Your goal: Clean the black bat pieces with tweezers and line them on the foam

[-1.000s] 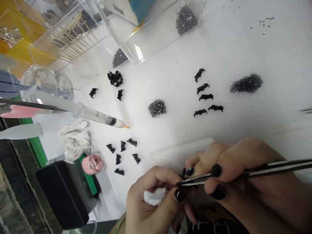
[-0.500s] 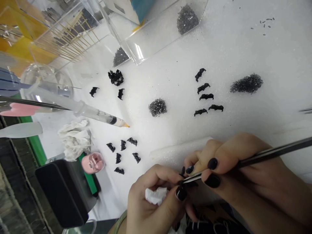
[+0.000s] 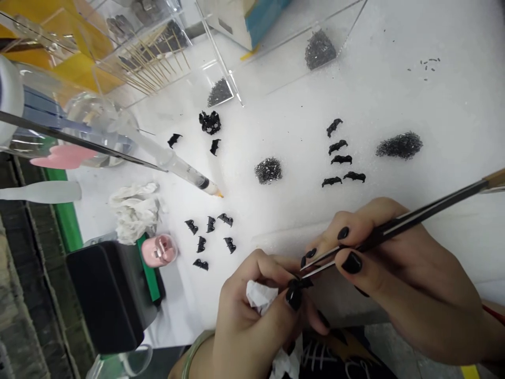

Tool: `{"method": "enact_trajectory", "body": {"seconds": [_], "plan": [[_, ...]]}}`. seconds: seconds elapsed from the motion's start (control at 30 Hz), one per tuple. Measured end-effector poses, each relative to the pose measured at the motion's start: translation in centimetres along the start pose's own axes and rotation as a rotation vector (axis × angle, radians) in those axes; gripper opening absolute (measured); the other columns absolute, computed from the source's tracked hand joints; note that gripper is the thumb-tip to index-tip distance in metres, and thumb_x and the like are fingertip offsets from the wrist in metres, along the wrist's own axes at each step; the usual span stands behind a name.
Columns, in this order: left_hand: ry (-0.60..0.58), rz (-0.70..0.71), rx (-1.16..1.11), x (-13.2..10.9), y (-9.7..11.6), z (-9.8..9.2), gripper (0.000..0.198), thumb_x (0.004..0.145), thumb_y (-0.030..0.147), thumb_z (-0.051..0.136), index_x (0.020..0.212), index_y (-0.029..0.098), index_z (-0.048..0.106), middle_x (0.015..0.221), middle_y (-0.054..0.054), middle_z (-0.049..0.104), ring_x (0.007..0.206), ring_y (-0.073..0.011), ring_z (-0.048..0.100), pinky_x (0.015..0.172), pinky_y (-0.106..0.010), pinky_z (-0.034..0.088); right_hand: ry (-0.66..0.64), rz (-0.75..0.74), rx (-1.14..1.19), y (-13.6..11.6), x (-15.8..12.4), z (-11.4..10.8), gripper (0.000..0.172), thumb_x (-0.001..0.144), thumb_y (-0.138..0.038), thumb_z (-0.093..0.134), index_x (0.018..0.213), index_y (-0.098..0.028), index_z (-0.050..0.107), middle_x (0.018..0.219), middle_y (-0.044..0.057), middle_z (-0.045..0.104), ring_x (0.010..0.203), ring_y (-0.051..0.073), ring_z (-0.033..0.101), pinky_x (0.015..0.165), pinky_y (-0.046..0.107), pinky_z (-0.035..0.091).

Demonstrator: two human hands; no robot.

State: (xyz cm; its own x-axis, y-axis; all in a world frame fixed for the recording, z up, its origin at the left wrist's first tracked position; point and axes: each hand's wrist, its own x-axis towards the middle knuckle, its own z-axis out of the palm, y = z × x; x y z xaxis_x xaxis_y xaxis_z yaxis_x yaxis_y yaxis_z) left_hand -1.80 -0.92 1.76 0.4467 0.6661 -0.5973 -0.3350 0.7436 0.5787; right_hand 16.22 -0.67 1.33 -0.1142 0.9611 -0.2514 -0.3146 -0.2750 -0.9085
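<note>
My left hand (image 3: 256,310) is closed near the table's front edge. It pinches a small black bat-shaped piece (image 3: 303,283) between thumb and forefinger and keeps a scrap of white tissue (image 3: 258,296) in the palm. My right hand (image 3: 394,268) grips a pair of tweezers (image 3: 394,226), whose tips rest at the black piece. Several more black bat-shaped pieces (image 3: 211,237) lie in a group to the left, and others (image 3: 341,158) lie farther back on the white foam sheet (image 3: 434,105).
A syringe (image 3: 181,168) lies pointing right. Heaps of tiny dark bits (image 3: 268,170) (image 3: 399,145) sit on the foam. Clear acrylic boxes (image 3: 276,58) stand at the back. At the left are crumpled tissue (image 3: 134,210), a pink clip (image 3: 160,250) and a black box (image 3: 104,295).
The view has shifted, so everything sits a little more to the right. My right hand has tilted the tweezers upward, and their tips have parted slightly at the black piece.
</note>
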Motion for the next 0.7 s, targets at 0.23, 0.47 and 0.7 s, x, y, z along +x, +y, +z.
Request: {"method": "enact_trajectory", "body": {"seconds": [0.23, 0.47, 0.7], "plan": [[0.09, 0.032, 0.11, -0.2, -0.1, 0.0, 0.018, 0.089, 0.027, 0.072, 0.082, 0.018, 0.059, 0.092, -0.002, 0.07, 0.053, -0.0094, 0.067, 0.045, -0.014, 0.043, -0.092, 0.059, 0.053, 0.2, -0.3, -0.2, 0.008, 0.1, -0.021, 0.049, 0.1, -0.029, 0.048, 0.078, -0.002, 0.066, 0.073, 0.016, 0.072, 0.061, 0.026, 0.062], [-0.047, 0.083, 0.033, -0.2, -0.4, -0.7, 0.016, 0.094, 0.024, 0.063, 0.082, 0.019, 0.053, 0.1, -0.003, 0.066, 0.058, -0.0109, 0.069, 0.055, -0.019, 0.054, 0.141, -0.117, -0.105, -0.1, -0.5, -0.7, 0.016, 0.095, -0.017, 0.059, 0.105, -0.03, 0.055, 0.092, 0.0, 0.072, 0.079, 0.014, 0.073, 0.069, 0.022, 0.063], [-0.069, 0.129, 0.12, -0.5, -1.2, -0.8, 0.007, 0.088, 0.013, 0.061, 0.084, 0.019, 0.062, 0.087, -0.008, 0.07, 0.053, -0.0109, 0.059, 0.045, -0.019, 0.047, 0.342, -0.194, -0.592, -1.6, -0.6, -1.4, 0.025, 0.084, -0.014, 0.072, 0.1, -0.029, 0.062, 0.097, -0.001, 0.074, 0.088, 0.017, 0.074, 0.076, 0.021, 0.063]]}}
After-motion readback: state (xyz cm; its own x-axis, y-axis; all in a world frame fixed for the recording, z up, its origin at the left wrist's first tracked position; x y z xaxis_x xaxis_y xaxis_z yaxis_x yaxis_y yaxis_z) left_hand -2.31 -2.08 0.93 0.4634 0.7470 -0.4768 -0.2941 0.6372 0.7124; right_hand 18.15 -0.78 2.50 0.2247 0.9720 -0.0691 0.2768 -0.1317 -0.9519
